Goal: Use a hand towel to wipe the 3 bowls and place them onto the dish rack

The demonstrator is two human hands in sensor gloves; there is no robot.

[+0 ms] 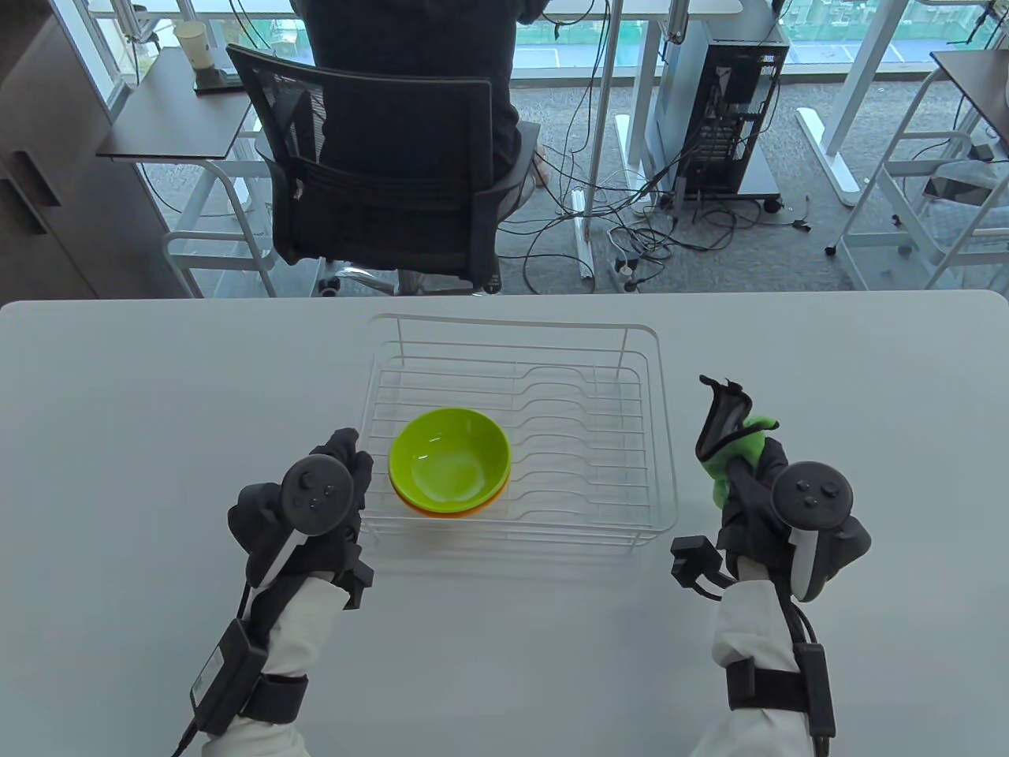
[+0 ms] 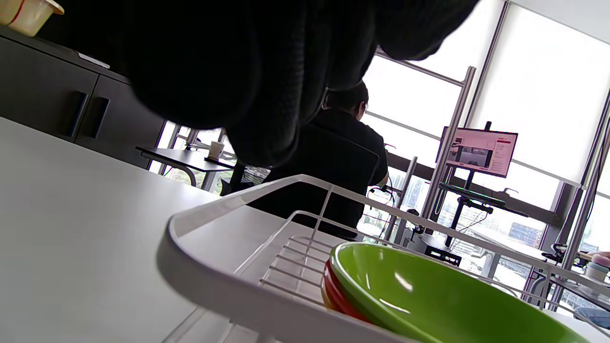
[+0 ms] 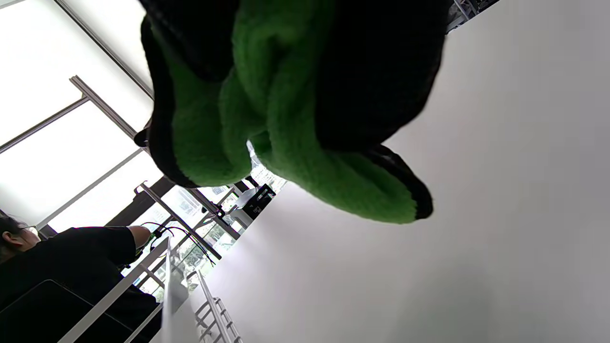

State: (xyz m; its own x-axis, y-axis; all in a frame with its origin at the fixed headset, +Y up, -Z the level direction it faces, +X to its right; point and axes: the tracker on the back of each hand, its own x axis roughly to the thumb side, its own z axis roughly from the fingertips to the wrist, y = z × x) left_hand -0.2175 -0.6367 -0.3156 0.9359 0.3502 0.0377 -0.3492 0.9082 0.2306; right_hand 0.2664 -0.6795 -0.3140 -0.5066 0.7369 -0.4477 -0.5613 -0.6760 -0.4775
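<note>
A white wire dish rack (image 1: 664, 441) stands mid-table. In its front left part sits a stack of bowls, a green bowl (image 1: 449, 465) on top and an orange rim (image 1: 441, 511) showing under it. The left wrist view shows the green bowl (image 2: 429, 300) over a red one (image 2: 333, 295) behind the rack rim (image 2: 214, 281). My left hand (image 1: 348, 461) rests beside the rack's front left corner, fingers loose, holding nothing. My right hand (image 1: 745, 473), to the right of the rack, grips a bunched green hand towel (image 1: 729, 445) with a black edge; the right wrist view shows this towel (image 3: 286, 133) above the table.
The white table (image 1: 158, 441) ends just behind the rack. Beyond it a person in black sits in a mesh office chair (image 1: 394, 173), with a computer tower (image 1: 725, 102) and floor cables to the right. A paper cup (image 1: 193, 43) stands on a side desk.
</note>
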